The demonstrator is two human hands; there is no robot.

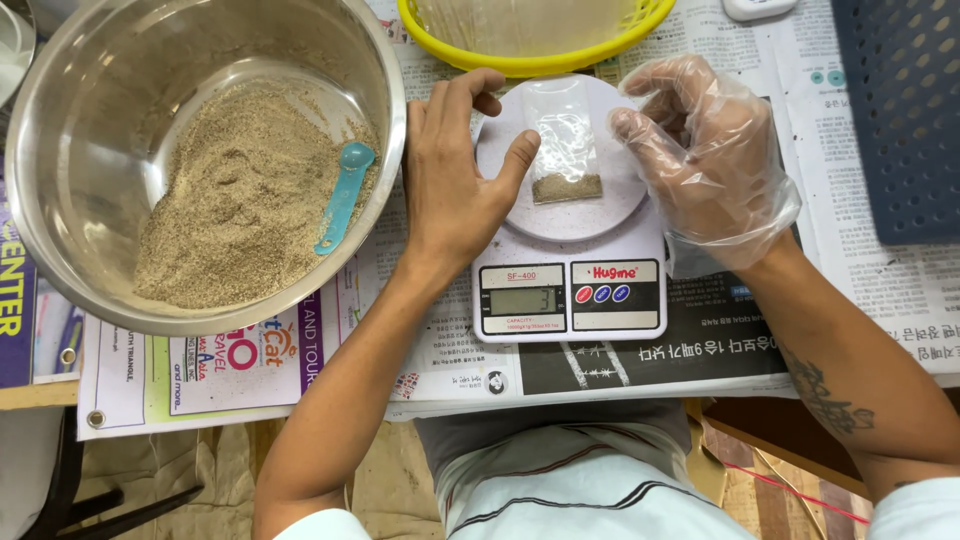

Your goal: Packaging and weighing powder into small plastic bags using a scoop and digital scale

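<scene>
Just between fingers (520,155): pouch (565,150).

small packing workshop, digital scale (568,265), steel powder bowl (200,160), newspaper-covered table (870,260)

Both hands, left (455,185) and right (705,160), flank a small bag (565,145) on a scale (570,250).

You have one steel bowl (60,200) of sandy powder, with one blue measuring spoon (343,198) in it. One white kitchen scale (570,270) carries one small clear bag (563,140). One yellow basket (530,62) and one dark blue crate (900,110) sit at the far edge. Two hands show: your bare left hand (455,185) and your gloved right hand (710,160).
</scene>
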